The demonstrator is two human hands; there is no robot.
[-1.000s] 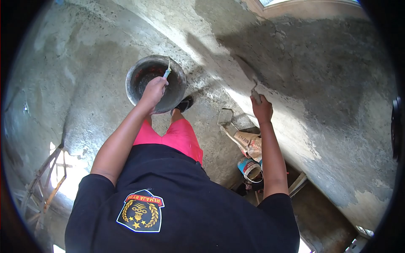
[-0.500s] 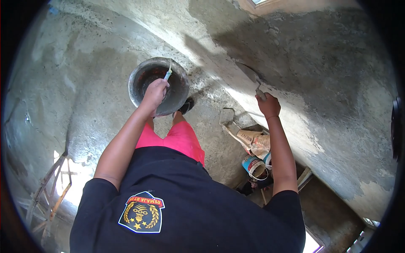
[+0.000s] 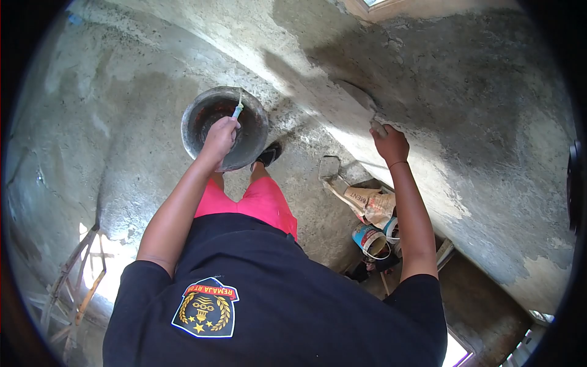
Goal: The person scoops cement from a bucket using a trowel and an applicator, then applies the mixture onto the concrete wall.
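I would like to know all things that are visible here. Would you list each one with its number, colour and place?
Trowel: one, grey, at the wall
Tool: one, pale blue handle, over the basin
Basin: one, dark grey, beyond the legs
Wall: one, patchy grey, right
Floor: one, grey, below
Block: one, grey, on the floor
Sack: one, brown, beside the block
Buckets: two, blue and white, near the sack
Sticks: several, brownish, lower left
Small items near the buckets: count and colour unclear
Shirt: one, black, on the person
Shorts: one pair, pink, below the shirt
Shoe: one, black, beside the basin
Left hand: one, bare, gripping the tool
Right hand: one, bare, gripping the trowel
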